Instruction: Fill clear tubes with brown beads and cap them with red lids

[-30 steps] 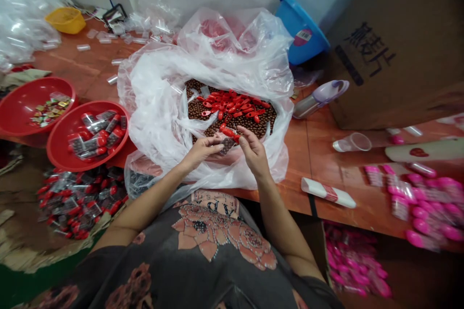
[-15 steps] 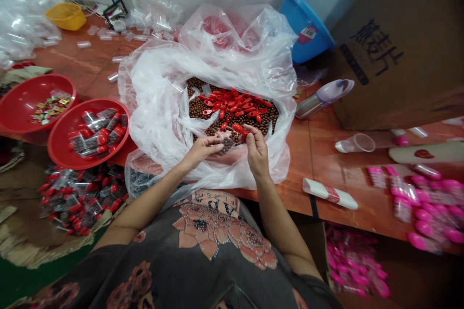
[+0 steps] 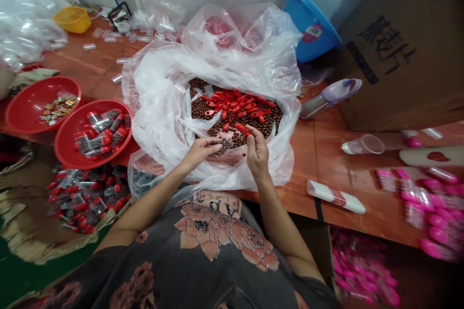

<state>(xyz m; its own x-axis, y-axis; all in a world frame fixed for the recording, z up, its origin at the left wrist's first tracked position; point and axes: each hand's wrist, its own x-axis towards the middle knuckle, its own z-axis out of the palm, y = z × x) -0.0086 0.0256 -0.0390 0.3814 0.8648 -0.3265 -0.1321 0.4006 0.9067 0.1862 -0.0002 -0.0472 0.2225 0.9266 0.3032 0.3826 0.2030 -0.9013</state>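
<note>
A big clear plastic bag lies open on the table, full of small brown balls with a heap of red caps on top. At the bag's near edge my left hand is closed on a small clear tube filled with brown balls. Beside it on the right, my right hand is closed, its fingers pinched at a red cap near the tube's end.
Two red bowls stand at the left: one with filled red-capped tubes, one with small wrapped sweets. More filled tubes lie below. A blue tub, a cardboard box, a clear cup and pink packets are at the right.
My right hand has drawn slightly back toward the bag's near edge with a red cap, closer to the tube in my left hand. The view shifted a little.
</note>
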